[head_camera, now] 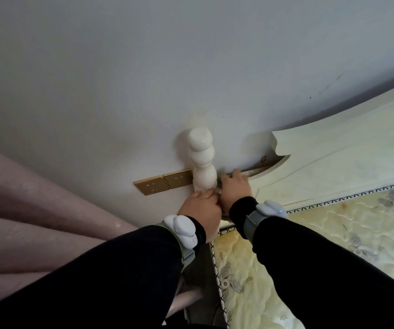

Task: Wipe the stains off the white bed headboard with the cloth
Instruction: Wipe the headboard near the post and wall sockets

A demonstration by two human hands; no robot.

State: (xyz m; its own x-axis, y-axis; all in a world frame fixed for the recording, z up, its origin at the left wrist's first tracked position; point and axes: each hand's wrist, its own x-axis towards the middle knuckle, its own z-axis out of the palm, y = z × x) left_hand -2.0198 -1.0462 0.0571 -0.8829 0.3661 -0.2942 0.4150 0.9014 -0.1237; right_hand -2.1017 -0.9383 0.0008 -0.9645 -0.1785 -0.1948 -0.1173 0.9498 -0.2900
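I saw the headboard [333,157] running toward two o'clock; my left hand [200,207] gripped its post [203,167], my right hand [235,188] pressed a barely visible cloth [220,184] flat, beside the grey wall [143,67].

Both hands [217,198] meet at the headboard [322,162] post [203,160] — cloth [220,185] barely visible

Bedpost [202,160] stands left of the headboard [333,162], sockets [164,184] on the wall behind it.
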